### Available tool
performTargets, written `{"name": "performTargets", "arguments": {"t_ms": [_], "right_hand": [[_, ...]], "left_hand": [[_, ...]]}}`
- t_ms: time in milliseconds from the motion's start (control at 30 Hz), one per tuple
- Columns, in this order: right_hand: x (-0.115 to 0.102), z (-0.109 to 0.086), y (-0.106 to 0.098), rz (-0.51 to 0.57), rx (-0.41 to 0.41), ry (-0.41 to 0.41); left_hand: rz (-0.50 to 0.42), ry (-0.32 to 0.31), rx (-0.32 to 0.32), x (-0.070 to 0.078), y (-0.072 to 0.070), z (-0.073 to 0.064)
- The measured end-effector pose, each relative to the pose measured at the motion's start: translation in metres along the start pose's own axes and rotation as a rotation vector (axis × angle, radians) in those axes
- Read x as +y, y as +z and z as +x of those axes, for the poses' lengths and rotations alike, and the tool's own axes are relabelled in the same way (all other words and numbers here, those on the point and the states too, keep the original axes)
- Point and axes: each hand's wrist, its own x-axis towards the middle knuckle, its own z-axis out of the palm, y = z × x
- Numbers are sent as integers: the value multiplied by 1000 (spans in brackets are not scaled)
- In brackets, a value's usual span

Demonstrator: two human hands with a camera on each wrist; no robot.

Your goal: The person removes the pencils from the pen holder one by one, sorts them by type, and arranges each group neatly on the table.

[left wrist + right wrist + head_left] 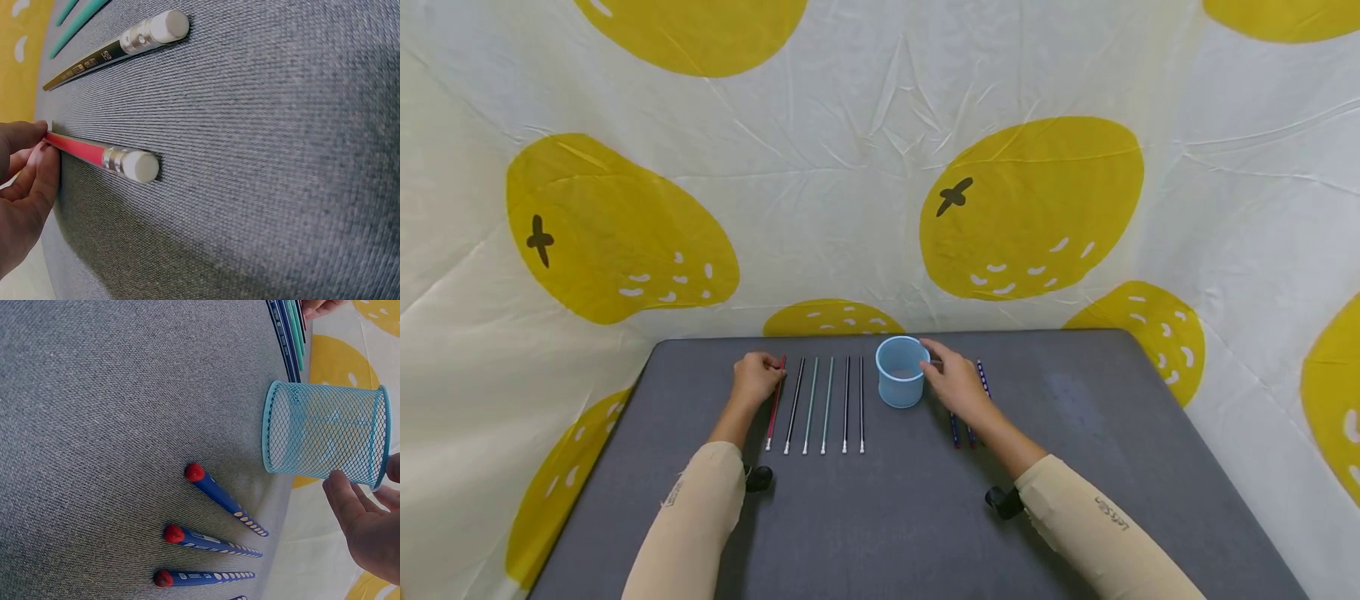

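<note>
At the left end of a row of pencils, my left hand (pixel 756 379) pinches a red pencil (pixel 81 149) near its far end. The red pencil lies on the grey tabletop, its white eraser towards me. Beside it in the left wrist view is a black pencil (pixel 94 60) with a white eraser. My right hand (pixel 957 385) holds a light blue mesh pencil cup (pixel 901 392) at its right side, fingers and thumb by the rim. The cup stands upright, and no pencils show inside it. Blue pencils (pixel 215 544) with pale dots and red ends lie below the right hand, partly hidden in the head view.
Teal pencils (pixel 811 408) and more black pencils (pixel 846 408) lie parallel between the red pencil and the cup. Behind the grey table (pixel 880 517) hangs a white cloth (pixel 835 225) with yellow fruit shapes, close to the far edge.
</note>
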Motion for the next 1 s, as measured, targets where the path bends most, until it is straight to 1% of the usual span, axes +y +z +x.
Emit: {"name": "performTargets", "arguments": {"t_ms": [200, 433, 533, 767, 900, 1000], "right_hand": [[-1, 1, 1, 4, 0, -1], [-2, 0, 1, -5, 0, -6], [-1, 0, 1, -6, -3, -1], [-2, -2, -2, -2, -17, -2], [-3, -2, -3, -4, -10, -3], [-2, -2, -2, -18, -2, -22]], "left_hand": [[-12, 6, -1, 1, -2, -1], [0, 35, -7, 0, -1, -2], [1, 36, -7, 0, -1, -2], [-2, 47, -22, 1, -2, -5], [-7, 55, -5, 2, -3, -6], [-8, 56, 15, 2, -3, -6]]}}
